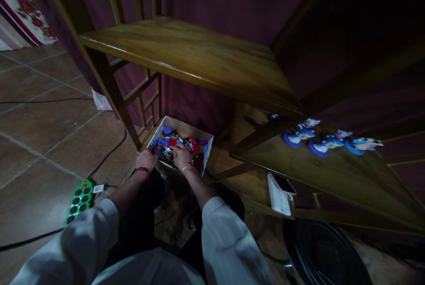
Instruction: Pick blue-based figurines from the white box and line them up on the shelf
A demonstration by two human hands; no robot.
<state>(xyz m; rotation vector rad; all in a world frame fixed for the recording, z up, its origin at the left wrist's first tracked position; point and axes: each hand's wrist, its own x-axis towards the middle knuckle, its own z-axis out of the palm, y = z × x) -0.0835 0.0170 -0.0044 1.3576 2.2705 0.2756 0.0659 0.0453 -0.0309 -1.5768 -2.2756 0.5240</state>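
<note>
A white open box (208, 154) holds several small figurines (190, 144) in red, blue, purple and black, some with round bases. My left hand (147, 159), with a red bead bracelet on the wrist, is at the box's near left corner, its fingertips beside purple and blue pieces. Whether those fingers grip anything is too small to tell. My right hand (182, 156), wearing a silvery bracelet, reaches over the near side into the box. Its fingers are bent down among the figurines, touching a red and white one; their tips are partly hidden.
Above the box juts a wooden shelf (186, 50). Several figurines (327, 143) stand on the shelf at right, over a white box with a phone (283, 183). A green power strip (79, 201) lies on the floor at left; a black stool (325, 254) is lower right.
</note>
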